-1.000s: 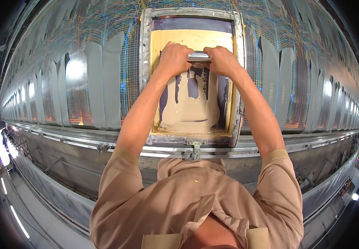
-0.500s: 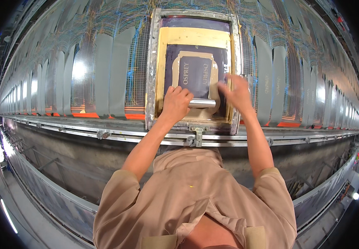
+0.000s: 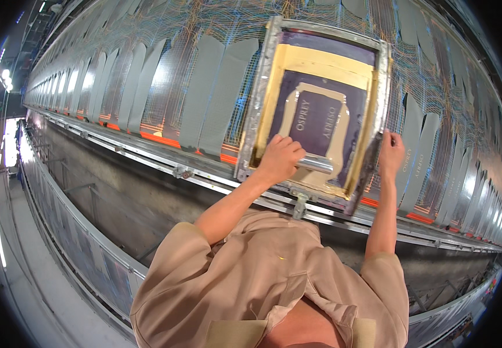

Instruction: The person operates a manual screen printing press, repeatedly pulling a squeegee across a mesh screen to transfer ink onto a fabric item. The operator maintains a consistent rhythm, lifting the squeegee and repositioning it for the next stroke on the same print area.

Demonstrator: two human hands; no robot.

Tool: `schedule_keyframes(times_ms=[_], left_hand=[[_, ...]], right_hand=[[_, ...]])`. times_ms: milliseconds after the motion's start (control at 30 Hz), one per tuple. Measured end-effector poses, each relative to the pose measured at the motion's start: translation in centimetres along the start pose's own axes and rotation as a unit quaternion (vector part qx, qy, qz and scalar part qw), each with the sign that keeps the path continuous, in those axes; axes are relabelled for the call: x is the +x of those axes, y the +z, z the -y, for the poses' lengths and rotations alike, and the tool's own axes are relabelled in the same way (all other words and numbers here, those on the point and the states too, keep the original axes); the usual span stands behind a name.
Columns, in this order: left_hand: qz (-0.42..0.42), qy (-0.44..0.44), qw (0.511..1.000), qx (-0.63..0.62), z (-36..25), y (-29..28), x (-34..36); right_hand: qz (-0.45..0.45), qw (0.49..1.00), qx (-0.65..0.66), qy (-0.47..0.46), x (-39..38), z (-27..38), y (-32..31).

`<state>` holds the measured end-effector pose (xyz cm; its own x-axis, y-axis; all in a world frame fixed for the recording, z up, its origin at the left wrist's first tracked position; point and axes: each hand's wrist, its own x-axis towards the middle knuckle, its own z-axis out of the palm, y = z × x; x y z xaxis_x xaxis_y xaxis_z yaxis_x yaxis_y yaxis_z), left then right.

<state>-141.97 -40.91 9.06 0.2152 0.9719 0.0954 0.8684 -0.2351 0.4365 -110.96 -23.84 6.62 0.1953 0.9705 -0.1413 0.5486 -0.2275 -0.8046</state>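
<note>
My left hand [image 3: 281, 158] is closed around one end of a squeegee with a shiny metal bar [image 3: 316, 163], which lies across the near part of a printing screen. The screen frame [image 3: 382, 75] is metal, with yellow tape inside and a dark purple mesh [image 3: 320, 119] bearing pale lettering. Beige ink [image 3: 336, 139] forms a ring around the lettered middle and pools by the squeegee. At the frame's right side, my right hand [image 3: 391, 152] has its fingers curled against the dark outer edge; the fingertips are partly hidden.
A long table with thread-patterned surface carries rows of grey cut pieces [image 3: 201, 95] left and right of the frame. Some pieces at right [image 3: 419, 156] have pale print. A metal rail [image 3: 210, 181] with small clamps runs along the near edge, and a bracket [image 3: 300, 206] joins the frame there.
My right hand has left the area over the screen and closed at the frame's right edge. My left hand keeps the squeegee. The whole view has turned, tilting table and frame.
</note>
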Motion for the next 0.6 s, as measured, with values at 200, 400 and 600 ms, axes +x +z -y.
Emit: schedule_keyframes(times_ms=[200,400,600], left_hand=[[-0.007,0.027,0.999,0.024,12.3,-7.3,-5.5],[-0.001,0.038,0.999,0.034,23.3,-14.5,-12.5],[-0.001,0.046,0.998,0.037,24.0,-15.9,-16.9]], right_hand=[[-0.021,0.996,0.077,-0.038,-7.1,5.2,15.2],[-0.049,0.993,0.088,-0.058,-13.4,12.3,27.0],[-0.063,0.993,0.076,-0.06,-13.7,13.4,28.8]])
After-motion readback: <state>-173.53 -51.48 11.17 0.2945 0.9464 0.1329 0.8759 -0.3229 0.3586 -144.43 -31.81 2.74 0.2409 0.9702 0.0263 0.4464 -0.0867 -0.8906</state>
